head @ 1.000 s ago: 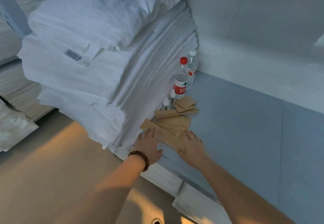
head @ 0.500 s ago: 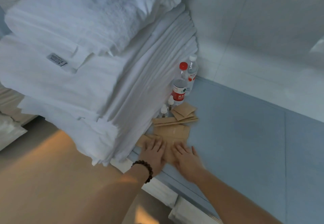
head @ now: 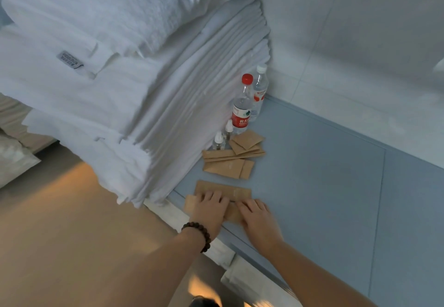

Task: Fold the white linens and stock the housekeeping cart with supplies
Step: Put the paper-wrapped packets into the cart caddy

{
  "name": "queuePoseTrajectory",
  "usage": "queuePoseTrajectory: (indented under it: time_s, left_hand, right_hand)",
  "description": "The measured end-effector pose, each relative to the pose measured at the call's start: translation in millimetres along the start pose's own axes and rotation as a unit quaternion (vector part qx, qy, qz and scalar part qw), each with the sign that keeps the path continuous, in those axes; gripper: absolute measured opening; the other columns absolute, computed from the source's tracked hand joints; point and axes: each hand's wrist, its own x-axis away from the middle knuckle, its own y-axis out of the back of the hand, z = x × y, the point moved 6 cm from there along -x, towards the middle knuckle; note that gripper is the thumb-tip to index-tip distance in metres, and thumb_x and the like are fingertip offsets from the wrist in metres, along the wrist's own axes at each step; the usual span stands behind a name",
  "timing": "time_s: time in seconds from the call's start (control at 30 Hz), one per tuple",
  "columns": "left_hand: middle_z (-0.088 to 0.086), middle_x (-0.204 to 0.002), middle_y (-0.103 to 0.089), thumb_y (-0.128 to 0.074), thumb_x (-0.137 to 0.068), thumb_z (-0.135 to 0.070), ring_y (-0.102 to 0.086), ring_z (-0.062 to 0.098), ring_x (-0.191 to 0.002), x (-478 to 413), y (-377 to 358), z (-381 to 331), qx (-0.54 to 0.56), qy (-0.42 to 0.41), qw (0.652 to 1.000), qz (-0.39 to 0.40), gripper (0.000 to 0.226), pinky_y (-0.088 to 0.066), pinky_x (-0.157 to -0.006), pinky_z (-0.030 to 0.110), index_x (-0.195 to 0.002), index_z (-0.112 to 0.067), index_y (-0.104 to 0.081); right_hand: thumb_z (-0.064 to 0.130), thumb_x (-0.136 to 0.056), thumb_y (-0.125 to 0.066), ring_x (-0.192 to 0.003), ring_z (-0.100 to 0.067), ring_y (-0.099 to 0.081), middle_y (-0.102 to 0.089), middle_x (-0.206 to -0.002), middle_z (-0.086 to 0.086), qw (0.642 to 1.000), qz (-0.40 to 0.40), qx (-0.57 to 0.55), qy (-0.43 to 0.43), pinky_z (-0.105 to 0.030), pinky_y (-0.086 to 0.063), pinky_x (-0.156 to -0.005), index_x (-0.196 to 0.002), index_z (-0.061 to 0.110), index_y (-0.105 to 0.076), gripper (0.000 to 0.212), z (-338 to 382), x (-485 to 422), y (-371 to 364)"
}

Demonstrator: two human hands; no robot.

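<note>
A tall stack of folded white linens (head: 125, 95) fills the left, with thick white towels (head: 108, 6) on top. Flat brown paper packets (head: 223, 190) lie on the blue-grey surface (head: 312, 186) near its front edge. My left hand (head: 210, 210), with a bead bracelet on its wrist, and my right hand (head: 258, 220) press down on these packets side by side, fingers curled over them. More brown packets (head: 228, 168) lie just beyond, apart from the ones under my hands.
A red-capped water bottle (head: 241, 109) and a white-capped one (head: 259, 95) stand against the linens, with two small white-capped bottles (head: 219, 141) in front. A tiled wall (head: 360, 42) bounds the surface at the back. Tan floor (head: 60, 222) lies below left.
Both hands have slid some brown packets toward the front edge, opening a gap to the remaining packets. The camera view has shifted closer and lower.
</note>
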Motion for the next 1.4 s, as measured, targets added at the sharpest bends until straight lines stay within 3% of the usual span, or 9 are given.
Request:
queuePoseTrajectory:
  time_s: [0.27, 0.37, 0.53, 0.73, 0.93, 1.07, 1.17, 1.27, 1.4]
  left_hand:
    - [-0.004, -0.106, -0.061, -0.05, -0.088, -0.011, -0.052, 0.02, -0.105, 10.6, 9.8, 12.4, -0.009, -0.002, 1.0, -0.003, 0.024, -0.031, -0.094, 0.033, -0.108, -0.023, -0.046]
    - [-0.005, -0.101, -0.061, -0.048, -0.088, -0.011, -0.057, 0.019, -0.098, 16.6, 13.5, 27.7, 0.0, 0.016, 1.0, -0.003, 0.021, -0.032, -0.082, 0.03, -0.104, -0.024, -0.046]
    - [-0.004, -0.095, -0.06, -0.046, -0.092, -0.014, -0.058, 0.02, -0.085, 31.9, 17.6, 49.9, -0.022, 0.035, 0.999, -0.002, 0.022, -0.03, -0.068, 0.029, -0.112, -0.021, -0.046]
    - [-0.002, -0.104, -0.056, -0.046, -0.094, -0.014, -0.053, 0.021, -0.098, 42.0, 15.0, 64.9, -0.026, 0.043, 0.999, 0.014, 0.023, -0.036, -0.085, 0.033, -0.116, -0.022, -0.044]
    - [-0.003, -0.103, -0.057, -0.045, -0.096, -0.016, -0.051, 0.019, -0.098, 40.8, 15.1, 59.8, -0.04, 0.0, 0.999, -0.005, 0.015, -0.032, -0.085, 0.03, -0.11, -0.024, -0.046]
    - [-0.003, -0.103, -0.06, -0.057, -0.089, -0.014, -0.055, 0.02, -0.098, 35.3, 28.3, 49.8, -0.032, -0.03, 0.998, -0.042, 0.017, -0.038, -0.084, 0.031, -0.104, -0.022, -0.055]
    - [0.008, -0.106, -0.066, -0.082, -0.068, -0.015, -0.064, 0.028, -0.1, 32.2, 47.5, 39.5, -0.031, -0.059, 0.99, -0.127, 0.02, -0.052, -0.083, 0.038, -0.081, -0.017, -0.068]
    - [0.012, -0.122, -0.064, -0.082, -0.069, -0.017, -0.059, 0.031, -0.116, 25.2, 61.0, 28.0, -0.028, -0.077, 0.984, -0.159, 0.016, -0.048, -0.096, 0.049, -0.079, -0.016, -0.07]
    - [0.007, -0.114, -0.068, -0.082, -0.069, -0.019, -0.065, 0.027, -0.105, 16.4, 73.3, 20.9, -0.014, -0.083, 0.982, -0.169, 0.016, -0.051, -0.093, 0.048, -0.081, -0.018, -0.072]
  right_hand:
    - [0.035, -0.101, -0.04, -0.102, -0.022, -0.053, -0.054, -0.116, -0.001, 0.995, -0.023, -0.094, -0.016, -0.036, -0.042, -0.088, -0.115, 0.016, -0.059, 0.03, 8.7, -7.0, 16.7]
    - [0.03, -0.101, -0.04, -0.101, -0.022, -0.053, -0.057, -0.111, -0.003, 0.99, -0.064, -0.115, -0.05, -0.037, -0.044, -0.084, -0.111, 0.011, -0.062, 0.03, -1.8, -22.2, 27.3]
    - [0.022, -0.095, -0.049, -0.118, -0.023, -0.045, -0.049, -0.132, 0.0, 0.997, 0.003, -0.068, -0.048, -0.035, -0.042, -0.093, -0.118, 0.013, -0.058, 0.026, -9.8, -49.1, 16.9]
    - [0.018, -0.09, -0.057, -0.124, -0.022, -0.044, -0.05, -0.136, 0.0, 0.997, 0.037, -0.038, -0.048, -0.034, -0.039, -0.099, -0.131, 0.019, -0.053, 0.041, -13.0, -59.4, 3.5]
    - [0.016, -0.087, -0.06, -0.116, -0.027, -0.048, -0.049, -0.126, -0.003, 0.996, 0.038, -0.058, -0.055, -0.037, -0.041, -0.096, -0.129, 0.019, -0.053, 0.043, -8.3, -61.0, 3.1]
    - [0.004, -0.087, -0.052, -0.099, -0.026, -0.055, -0.054, -0.11, -0.006, 0.987, 0.023, -0.142, -0.069, -0.039, -0.046, -0.086, -0.112, 0.015, -0.066, 0.031, -5.9, -62.1, 14.9]
    - [0.001, -0.083, -0.054, -0.093, -0.021, -0.059, -0.063, -0.1, -0.002, 0.981, 0.01, -0.184, -0.059, -0.035, -0.048, -0.082, -0.098, 0.016, -0.071, 0.027, -2.5, -62.9, 28.7]
    - [0.001, -0.08, -0.057, -0.087, -0.016, -0.062, -0.069, -0.094, 0.0, 0.979, 0.002, -0.204, -0.033, -0.031, -0.049, -0.08, -0.094, 0.017, -0.074, 0.027, 3.2, -64.9, 43.6]
    - [0.003, -0.079, -0.061, -0.081, -0.01, -0.063, -0.072, -0.088, 0.003, 0.971, -0.003, -0.235, -0.032, -0.025, -0.049, -0.075, -0.093, 0.018, -0.075, 0.025, 3.3, -65.1, 56.9]
